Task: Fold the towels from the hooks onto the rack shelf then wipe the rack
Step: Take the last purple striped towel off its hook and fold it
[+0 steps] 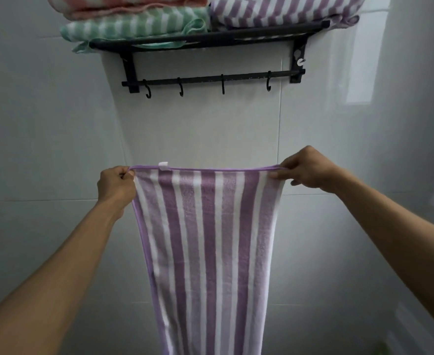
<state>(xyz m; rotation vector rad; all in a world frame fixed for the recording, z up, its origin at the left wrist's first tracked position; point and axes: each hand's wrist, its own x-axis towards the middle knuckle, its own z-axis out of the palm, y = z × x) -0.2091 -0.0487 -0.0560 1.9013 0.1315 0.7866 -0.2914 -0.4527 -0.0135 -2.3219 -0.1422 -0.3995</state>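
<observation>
A purple-and-white striped towel (208, 247) hangs stretched flat in front of me, below the rack. My left hand (114, 184) pinches its top left corner and my right hand (306, 169) pinches its top right corner. A small white loop tag sits on the top hem near the left hand. The black wall rack (210, 38) is mounted above, with several bare hooks (181, 89) on its lower bar. On its shelf lie a folded pink towel (133, 3) over a folded green striped towel (133, 25), and a folded purple striped towel (282, 10) at the right.
Pale glossy wall tiles (57, 124) surround the rack. A side wall with a bright reflection (362, 62) closes in on the right. The towel's lower end runs out of view at the bottom.
</observation>
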